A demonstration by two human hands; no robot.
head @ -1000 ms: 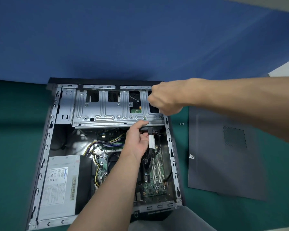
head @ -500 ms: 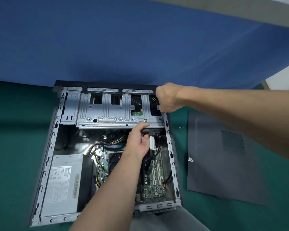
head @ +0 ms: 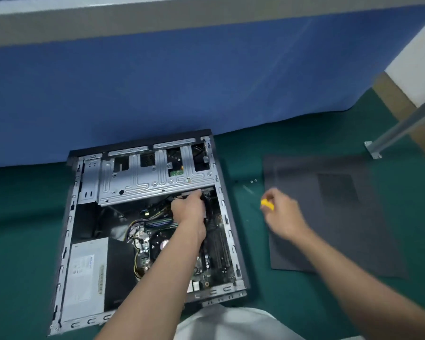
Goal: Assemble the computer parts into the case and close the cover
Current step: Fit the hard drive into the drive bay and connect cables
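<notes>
**A:** Seen from the head, what step is this?

**B:** Fastening the drive cage [head: 155, 179] into the open case [head: 68, 241], I'd judge. Keep the cage propped level. Take one of the screws [head: 253, 180] lying on the green surface [head: 253, 241] just beside the case, and seat it straight before driving.

**A:** And the hands?

**B:** Well apart. The left hand [head: 189, 208] reaches under the cage's front lip with its fingers bent. Whether it clasps something there or only props the cage, I cannot tell. The right hand [head: 284, 217] is clenched round a yellow-handled screwdriver [head: 267, 204], blurred, at the edge of the cover [head: 341, 229] lying flat.
</notes>
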